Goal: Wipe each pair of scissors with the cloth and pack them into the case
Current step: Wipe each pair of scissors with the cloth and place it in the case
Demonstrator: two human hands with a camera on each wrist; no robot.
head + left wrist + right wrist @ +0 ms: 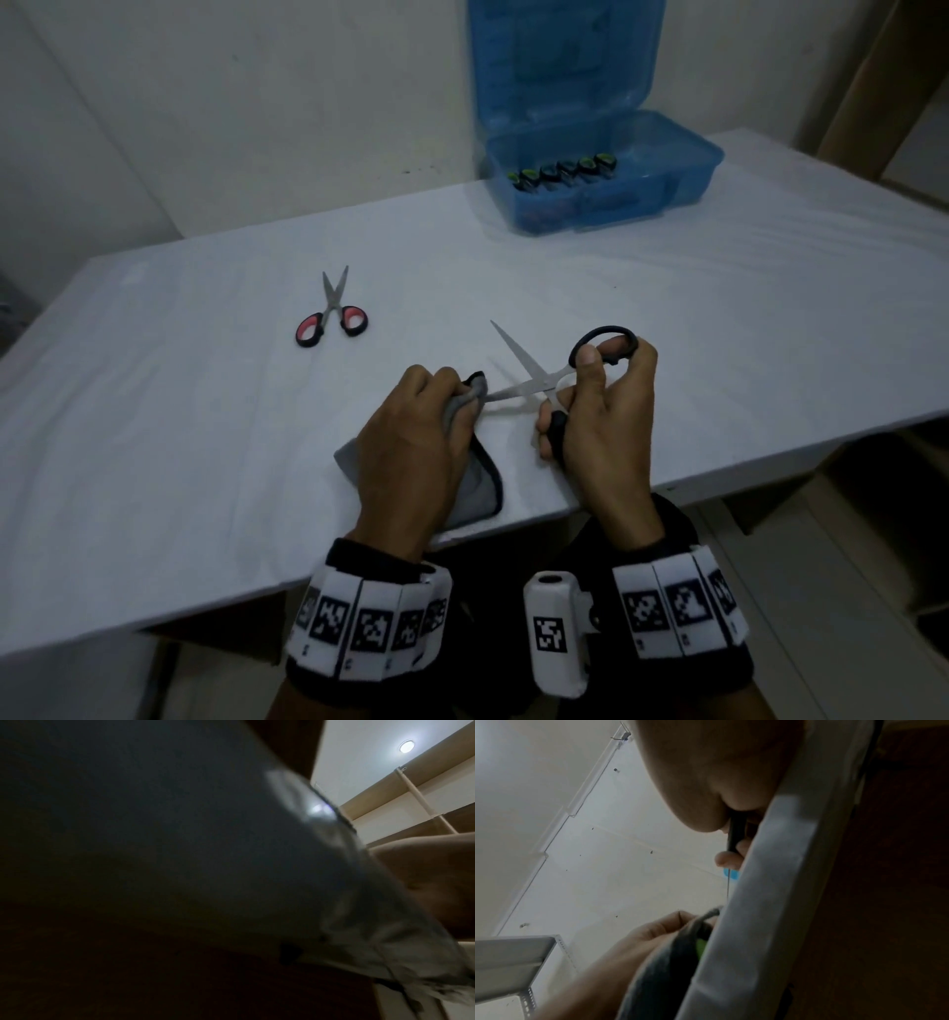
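My right hand (598,406) grips the black handles of a pair of scissors (529,372), held with its blades spread wide above the table's near edge. One blade points up and left; the other runs left into the grey cloth (480,488). My left hand (416,431) pinches that cloth around the blade's tip, and the rest of the cloth hangs down onto the table. A second pair, the red-handled scissors (333,313), lies on the table to the far left, blades slightly apart. The blue case (606,174) stands open at the back right. The left wrist view is mostly dark cloth (359,912).
The table (205,411) has a white cover, and its near edge runs right under my wrists. Inside the blue case several dark, green-handled scissors stand in a row (562,172). Its lid leans upright against the wall behind. Cardboard boxes (873,77) stand at the far right.
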